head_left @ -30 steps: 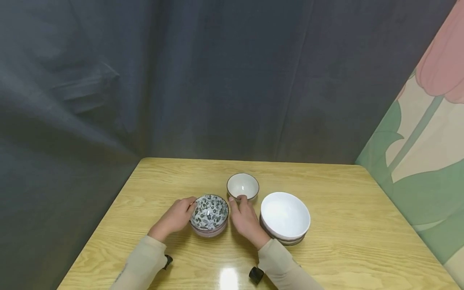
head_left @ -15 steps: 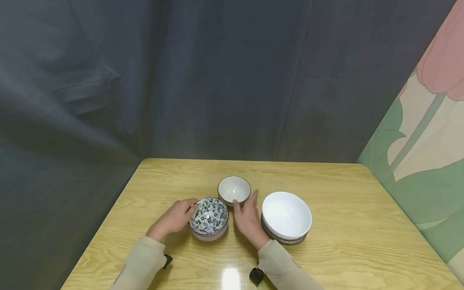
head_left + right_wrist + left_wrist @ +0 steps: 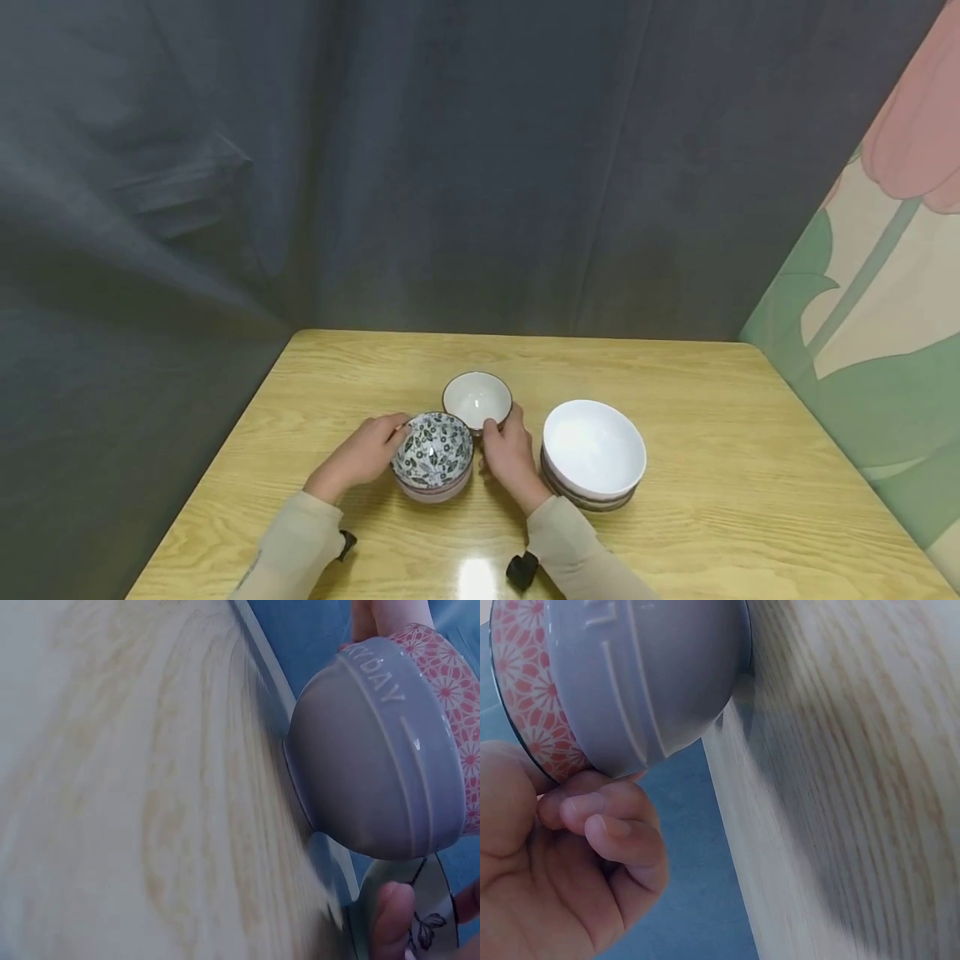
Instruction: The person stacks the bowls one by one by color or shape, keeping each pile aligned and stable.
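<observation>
My left hand pinches the left rim of a bowl with a dark leaf pattern inside. Outside, that bowl is lavender with a pink flower band; whether another is nested in it I cannot tell. Just behind and to its right stands a small bowl, cream inside with a dark rim. My right hand grips this small bowl at its near right side, thumb at the rim and fingers round the outside. In the right wrist view, a dark leaf drawing shows on the small bowl, partly covered by my thumb.
To the right of my right hand, a larger white bowl tops a stack of bowls with darker sides. Everything stands on a wooden table. A dark curtain hangs behind, and a flower-patterned surface rises along the right.
The small bowl has slid left and toward me, up against the leaf-patterned bowl. My right hand's fingers have moved from its near edge to its right side. The left hand has barely moved.
</observation>
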A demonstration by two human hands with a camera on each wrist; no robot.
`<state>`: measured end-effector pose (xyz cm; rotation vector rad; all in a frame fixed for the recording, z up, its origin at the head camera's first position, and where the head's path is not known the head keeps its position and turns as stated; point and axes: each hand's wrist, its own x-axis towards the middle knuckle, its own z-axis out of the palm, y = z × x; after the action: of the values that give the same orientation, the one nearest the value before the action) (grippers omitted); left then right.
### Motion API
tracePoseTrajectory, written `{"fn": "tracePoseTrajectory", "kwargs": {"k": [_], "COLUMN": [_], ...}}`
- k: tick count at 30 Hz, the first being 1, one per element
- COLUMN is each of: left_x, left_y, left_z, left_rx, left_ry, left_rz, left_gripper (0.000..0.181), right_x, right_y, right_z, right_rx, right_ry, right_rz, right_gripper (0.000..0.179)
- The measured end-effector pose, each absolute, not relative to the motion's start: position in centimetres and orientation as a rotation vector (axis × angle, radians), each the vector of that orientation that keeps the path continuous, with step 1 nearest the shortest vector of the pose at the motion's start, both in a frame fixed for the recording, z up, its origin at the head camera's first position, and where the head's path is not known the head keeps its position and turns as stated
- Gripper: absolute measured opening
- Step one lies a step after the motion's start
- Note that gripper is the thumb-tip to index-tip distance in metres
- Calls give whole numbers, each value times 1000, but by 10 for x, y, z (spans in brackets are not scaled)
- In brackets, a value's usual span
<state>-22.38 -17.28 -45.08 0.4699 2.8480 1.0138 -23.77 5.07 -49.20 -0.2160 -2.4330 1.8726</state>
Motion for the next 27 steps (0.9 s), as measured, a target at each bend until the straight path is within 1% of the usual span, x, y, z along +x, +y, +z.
{"fn": "tracePoseTrajectory", "kwargs": {"k": [5,14,22,27], "left_x": [-224,-221,-218,-214], "left_y": [-172,-172,-176,-177], "left_z": [-450,-450,-444,-443], "left_rx": [496,476,471,439], "left_ry": [2859,2848,2819,2816], "left_rz": [1027,1012,1002,1012], "left_gripper": [28,30,23,29], "right_x": [-240,-244,-243,-240], "right_y": [52,52,53,54], "right_z": [-491,-489,-483,-473], "right_rx": [-204,-229,-241,-225], "right_ry": [-2414,-2365,-2285,-2225], "right_rz": [1908,2030,2141,2168], "right_gripper": [39,37,56,63]}}
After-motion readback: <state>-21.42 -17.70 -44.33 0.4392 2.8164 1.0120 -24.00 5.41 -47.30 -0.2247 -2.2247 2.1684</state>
